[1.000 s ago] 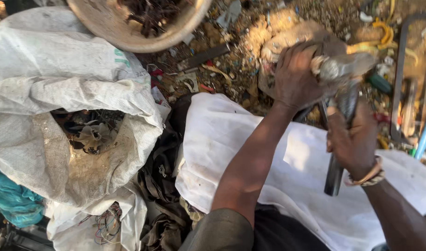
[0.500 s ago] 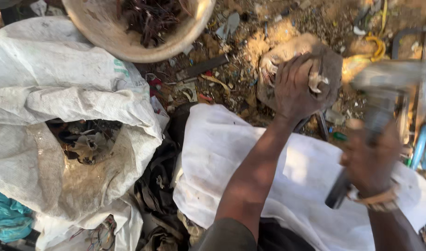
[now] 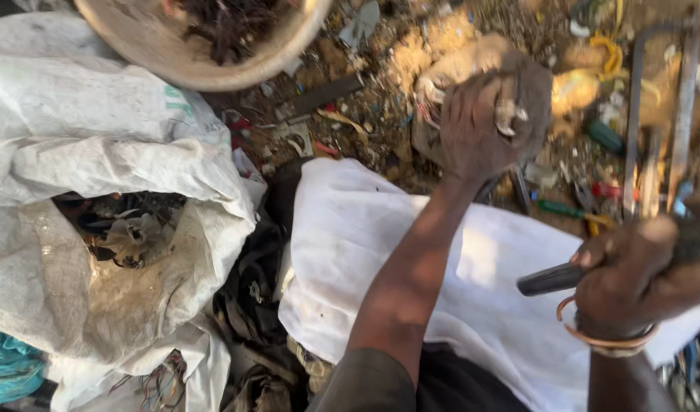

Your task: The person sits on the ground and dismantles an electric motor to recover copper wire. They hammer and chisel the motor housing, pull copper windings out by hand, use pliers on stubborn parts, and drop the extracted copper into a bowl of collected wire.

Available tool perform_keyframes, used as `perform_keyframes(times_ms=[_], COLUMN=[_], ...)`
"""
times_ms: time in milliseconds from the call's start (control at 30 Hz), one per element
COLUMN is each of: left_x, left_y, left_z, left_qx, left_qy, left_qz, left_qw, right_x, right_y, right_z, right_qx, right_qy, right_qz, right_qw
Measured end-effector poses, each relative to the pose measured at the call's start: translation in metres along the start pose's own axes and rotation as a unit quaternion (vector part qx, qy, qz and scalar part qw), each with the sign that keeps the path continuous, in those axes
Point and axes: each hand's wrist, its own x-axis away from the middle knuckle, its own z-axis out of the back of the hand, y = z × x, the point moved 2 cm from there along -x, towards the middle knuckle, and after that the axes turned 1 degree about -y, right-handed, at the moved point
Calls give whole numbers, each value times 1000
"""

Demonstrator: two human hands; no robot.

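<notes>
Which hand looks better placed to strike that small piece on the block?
Probably the right hand: it grips the dark hammer handle, raised clear. The left hand is busy pinning the small metal piece on the block.

We cannot see the head of the tool whose dark handle juts from our right hand; it runs off the right edge in blur. Our left hand covers most of the small metal piece it presses onto the block, so we cannot tell what that piece is. The round basin is cut by the top edge, its dark contents too tangled to name. The open sack hides most of its scrap.
</notes>
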Motion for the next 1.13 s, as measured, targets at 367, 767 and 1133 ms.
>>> perform_keyframes(times_ms=[367, 767, 1133], left_x=[6, -7, -3], left_y=[4, -1, -9], left_z=[1, 8, 27], left_qx=[62, 17, -39], left_qy=[18, 27, -54], left_qz=[-15, 1, -12], left_qw=[998, 999, 998], right_x=[8, 14, 2], right_y=[20, 40, -7], right_z=[-9, -28, -22], right_qx=[-41, -108, -97], right_qy=[-31, 87, 11], right_qz=[-18, 18, -24], right_qw=[999, 990, 995])
